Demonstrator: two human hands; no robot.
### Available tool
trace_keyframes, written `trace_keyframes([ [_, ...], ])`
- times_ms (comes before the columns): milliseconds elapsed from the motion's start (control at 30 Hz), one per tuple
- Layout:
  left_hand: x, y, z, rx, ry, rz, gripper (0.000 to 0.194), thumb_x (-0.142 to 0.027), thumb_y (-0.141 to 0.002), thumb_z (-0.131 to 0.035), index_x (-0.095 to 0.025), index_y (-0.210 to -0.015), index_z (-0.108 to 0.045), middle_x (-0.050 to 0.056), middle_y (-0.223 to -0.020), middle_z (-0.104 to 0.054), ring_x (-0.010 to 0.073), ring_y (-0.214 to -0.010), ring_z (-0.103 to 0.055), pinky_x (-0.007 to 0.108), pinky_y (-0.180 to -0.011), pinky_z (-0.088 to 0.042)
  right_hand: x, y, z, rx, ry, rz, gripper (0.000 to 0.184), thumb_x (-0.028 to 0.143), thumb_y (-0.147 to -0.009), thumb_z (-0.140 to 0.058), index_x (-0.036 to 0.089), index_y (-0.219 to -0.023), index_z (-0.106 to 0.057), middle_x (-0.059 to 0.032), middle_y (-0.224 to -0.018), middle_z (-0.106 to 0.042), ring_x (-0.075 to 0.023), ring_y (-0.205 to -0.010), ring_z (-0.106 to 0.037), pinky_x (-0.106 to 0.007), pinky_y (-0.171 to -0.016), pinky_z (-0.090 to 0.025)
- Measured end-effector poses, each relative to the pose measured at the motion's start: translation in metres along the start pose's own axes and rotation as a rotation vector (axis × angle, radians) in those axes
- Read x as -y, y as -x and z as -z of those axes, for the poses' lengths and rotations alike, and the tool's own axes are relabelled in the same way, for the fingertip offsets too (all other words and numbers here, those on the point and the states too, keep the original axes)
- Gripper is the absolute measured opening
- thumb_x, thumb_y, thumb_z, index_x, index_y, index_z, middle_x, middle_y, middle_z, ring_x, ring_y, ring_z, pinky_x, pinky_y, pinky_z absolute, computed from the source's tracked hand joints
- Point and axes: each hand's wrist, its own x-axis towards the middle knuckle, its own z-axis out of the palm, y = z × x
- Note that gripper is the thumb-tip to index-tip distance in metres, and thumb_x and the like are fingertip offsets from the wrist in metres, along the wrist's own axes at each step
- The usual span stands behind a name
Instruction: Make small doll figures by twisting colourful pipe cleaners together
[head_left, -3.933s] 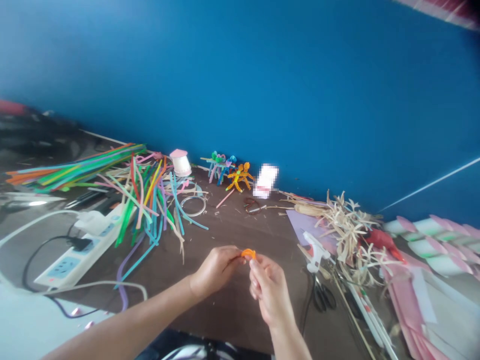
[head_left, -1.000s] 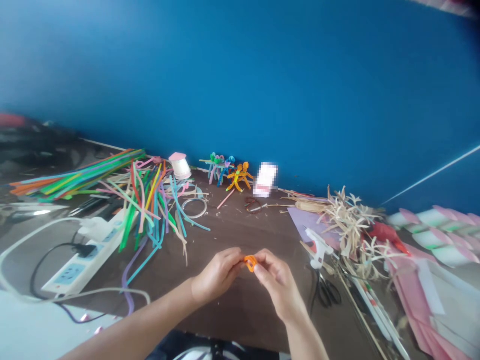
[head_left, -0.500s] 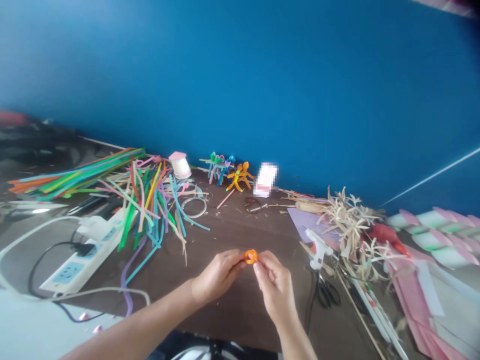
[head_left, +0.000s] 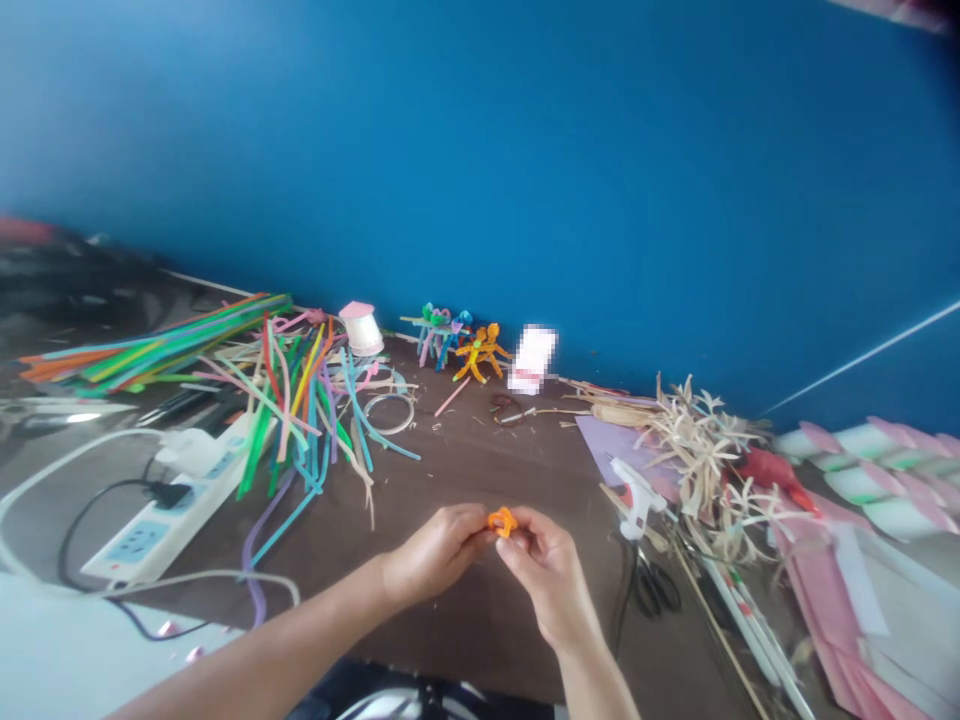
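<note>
Between my fingertips, low in the middle of the head view, is a small looped piece of orange pipe cleaner point(head_left: 502, 521). My left hand point(head_left: 439, 550) pinches it from the left. From the right, my right hand point(head_left: 545, 570) holds it too, the thumb at its lower edge. The two hands nearly meet, a little above the dark brown table point(head_left: 450, 470). Farther back stand orange and yellow pipe-cleaner figures point(head_left: 481, 353), with green, purple and blue ones point(head_left: 442, 330) beside them.
Loose pipe cleaners point(head_left: 300, 400) and a power strip point(head_left: 165, 510) with cables lie to the left. At the back are a paper cup point(head_left: 361, 330) and a bead bracelet point(head_left: 507, 410). To the right lie a glue gun point(head_left: 636, 495), black-handled scissors point(head_left: 656, 588) and dried-leaf flowers point(head_left: 697, 430).
The orange loop has been turned or squeezed, and its round opening now looks smaller. My right thumb has shifted slightly left, and the hands are closer together.
</note>
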Motion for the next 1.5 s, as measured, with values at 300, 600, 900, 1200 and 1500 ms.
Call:
trace_keyframes([
  [300, 0.0, -0.001, 0.005, 0.059, -0.1, -0.069, 0.027, -0.024, -0.09, -0.031, -0.014, -0.078, -0.053, 0.004, -0.07, -0.054, 0.0116, -0.061, -0.049, 0.02, -0.056, -0.038, 0.002, -0.002, 0.003, 0.094, -0.05, -0.089, 0.016, 0.031, -0.071, -0.066, 0.018, -0.079, -0.06, 0.007, -0.054, -0.031, -0.0062, -0.049, -0.024, -0.019, -0.043, -0.022],
  [600, 0.007, -0.001, 0.007, 0.033, -0.121, -0.058, 0.024, -0.019, -0.089, -0.029, -0.014, -0.079, -0.05, 0.005, -0.072, -0.054, 0.0129, -0.064, -0.048, 0.023, -0.061, -0.038, 0.003, -0.002, 0.011, 0.157, 0.014, -0.116, 0.026, 0.033, -0.075, -0.062, 0.02, -0.097, -0.061, 0.0059, -0.057, -0.034, -0.0062, -0.048, -0.027, -0.018, -0.042, -0.024],
  [900, -0.001, 0.0, 0.009, 0.08, 0.044, 0.071, 0.033, -0.03, -0.089, -0.029, -0.014, -0.067, -0.047, 0.0, -0.062, -0.048, 0.01, -0.057, -0.042, 0.021, -0.055, -0.033, 0.008, -0.007, 0.017, -0.026, 0.093, -0.05, 0.018, 0.032, -0.08, -0.054, 0.017, -0.083, -0.062, 0.0065, -0.049, -0.038, -0.0047, -0.041, -0.03, -0.018, -0.04, -0.026],
  [1200, 0.0, 0.003, 0.003, 0.244, 0.66, 0.299, 0.04, -0.047, -0.085, -0.037, -0.012, -0.084, -0.055, -0.005, -0.054, -0.041, 0.0046, -0.043, -0.037, 0.016, -0.042, -0.03, 0.019, -0.016, 0.014, 0.25, 0.061, -0.058, 0.02, 0.035, -0.083, -0.052, 0.016, -0.077, -0.053, 0.0009, -0.058, -0.057, -0.005, -0.043, -0.035, -0.018, -0.041, -0.025],
  [1500, 0.001, 0.002, -0.001, 0.194, 0.807, 0.323, 0.035, -0.045, -0.083, -0.043, -0.012, -0.08, -0.053, -0.005, -0.054, -0.042, 0.004, -0.043, -0.036, 0.015, -0.04, -0.029, 0.023, -0.014, 0.013, 0.256, 0.139, -0.002, 0.024, 0.039, -0.086, -0.045, 0.016, -0.078, -0.049, 0.001, -0.064, -0.056, -0.0057, -0.043, -0.042, -0.02, -0.044, -0.032],
])
